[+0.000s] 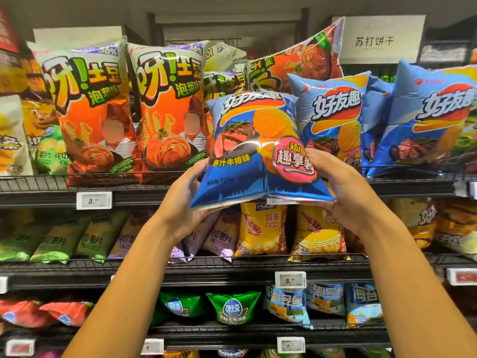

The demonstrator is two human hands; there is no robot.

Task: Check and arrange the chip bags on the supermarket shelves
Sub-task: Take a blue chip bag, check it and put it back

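I hold a blue steak-flavour chip bag (254, 148) upright in front of the top shelf. My left hand (187, 196) grips its lower left corner from behind and below. My right hand (335, 182) grips its lower right side, thumb on the front near the pink round sticker. Behind it on the top wire shelf (51, 183) stand matching blue bags (333, 117) to the right and orange kimchi-flavour bags (95, 112) to the left. One orange bag (302, 58) lies tilted across the tops of the others.
The middle shelf holds green and purple chip bags (77, 241) and yellow shrimp-stick bags (263, 228). Lower down sit green bags (232, 306), light-blue bags (325, 298) and red bags (64, 311). Price tags (94, 200) hang on the shelf edges. A white sign (379, 40) stands top right.
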